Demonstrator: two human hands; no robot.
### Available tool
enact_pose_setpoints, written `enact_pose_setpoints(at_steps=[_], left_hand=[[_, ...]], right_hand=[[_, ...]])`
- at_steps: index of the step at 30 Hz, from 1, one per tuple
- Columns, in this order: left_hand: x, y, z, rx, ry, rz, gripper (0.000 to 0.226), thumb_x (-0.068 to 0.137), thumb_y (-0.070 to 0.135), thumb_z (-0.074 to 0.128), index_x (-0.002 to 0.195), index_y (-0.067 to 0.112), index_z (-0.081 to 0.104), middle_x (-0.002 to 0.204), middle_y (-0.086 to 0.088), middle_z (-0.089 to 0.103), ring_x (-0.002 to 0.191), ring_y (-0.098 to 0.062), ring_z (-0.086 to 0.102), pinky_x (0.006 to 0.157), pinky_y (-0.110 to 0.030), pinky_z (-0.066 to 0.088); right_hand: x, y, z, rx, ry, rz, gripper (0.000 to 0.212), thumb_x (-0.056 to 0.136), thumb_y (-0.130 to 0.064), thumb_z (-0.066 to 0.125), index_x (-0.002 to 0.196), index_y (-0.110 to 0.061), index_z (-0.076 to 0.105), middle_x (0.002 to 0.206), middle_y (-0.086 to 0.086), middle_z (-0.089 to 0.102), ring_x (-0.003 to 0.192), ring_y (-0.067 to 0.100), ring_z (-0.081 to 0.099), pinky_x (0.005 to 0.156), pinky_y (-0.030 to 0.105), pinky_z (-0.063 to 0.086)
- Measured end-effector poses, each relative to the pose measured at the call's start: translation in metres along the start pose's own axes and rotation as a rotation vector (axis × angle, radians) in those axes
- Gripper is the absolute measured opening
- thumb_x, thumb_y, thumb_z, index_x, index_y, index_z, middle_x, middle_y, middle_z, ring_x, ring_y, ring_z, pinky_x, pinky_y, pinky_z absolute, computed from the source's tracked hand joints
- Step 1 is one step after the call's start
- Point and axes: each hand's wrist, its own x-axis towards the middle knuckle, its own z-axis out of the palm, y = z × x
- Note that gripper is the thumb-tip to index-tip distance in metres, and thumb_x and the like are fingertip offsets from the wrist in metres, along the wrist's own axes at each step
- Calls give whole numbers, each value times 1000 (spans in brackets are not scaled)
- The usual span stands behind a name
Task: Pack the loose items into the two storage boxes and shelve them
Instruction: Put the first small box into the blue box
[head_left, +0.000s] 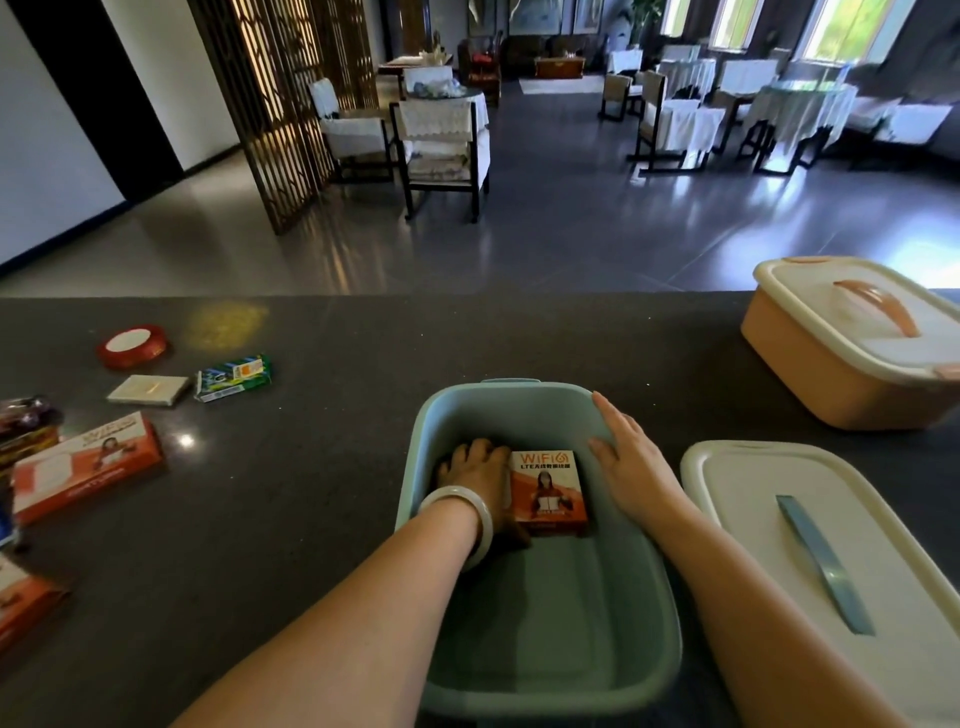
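Observation:
A green storage box (649, 613) stands open on the dark counter in front of me. Inside it lies an orange WiFi box (550, 493). My left hand (478, 478), with a white bangle at the wrist, is down in the green box with its fingers on the left edge of the WiFi box. My right hand (631, 462) rests flat and open on the green box's right rim. The green box's white lid (810, 566) lies to the right. An orange storage box (831, 379) with its lid on stands at the far right.
Loose items lie on the counter's left side: a red ribbon roll (132, 345), a flat cream box (148, 389), a green packet (234, 376), another orange WiFi box (88, 465), more packets at the left edge. Beyond the counter is a room with chairs and tables.

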Motion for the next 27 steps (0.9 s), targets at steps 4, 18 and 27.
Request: enact_pose_setpoints(at_steps=[4,18,27], left_hand=[[1,-1,1,3,-7,0,113,56,56,84,148,27,24,151,-2,23,140,-30,21,114,-52,21],[-2,0,-3,22,-16,6,122,56,58,83,151,25,15,155,-3,17,143,-31,15,115,-55,17],[-10,4,-27,6,67,54,93,75,46,75,149,23,23,153,-3,22,141,-28,21,115,-50,21]], right_hand=[[-1,0,0,9,0,0,59,100,-25,45,151,-37,16,149,-2,34,118,9,42,88,27,39],[-2,-4,0,-17,0,-5,61,99,-23,48,151,-36,18,149,-1,35,115,8,40,87,27,37],[-1,-17,-9,-157,-83,1,67,96,-32,53,151,-34,14,150,3,31,125,22,46,84,30,43]])
